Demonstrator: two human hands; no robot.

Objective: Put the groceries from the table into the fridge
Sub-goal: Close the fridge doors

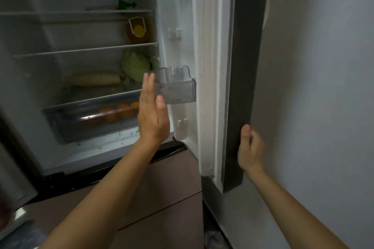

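The fridge stands open before me, its door (pixel 210 79) swung out to the right. My right hand (pixel 250 147) grips the door's dark outer edge low down, thumb on the near side. My left hand (pixel 152 113) is raised flat with straight fingers, empty, in front of the clear door bin (pixel 178 89). Inside lie a green cabbage (pixel 136 65) and a long white radish (pixel 95 79) on the lower shelf. An amber bottle with a yellow label (pixel 138 30) stands on the shelf above. Oranges (pixel 119 112) sit in the clear crisper drawer.
A green packet (pixel 126 4) lies on the top shelf. Below the fridge compartment is a brown lower door front (pixel 172 184). A pale wall (pixel 323 87) runs close along the right of the open door. Blurred items show at the bottom left edge.
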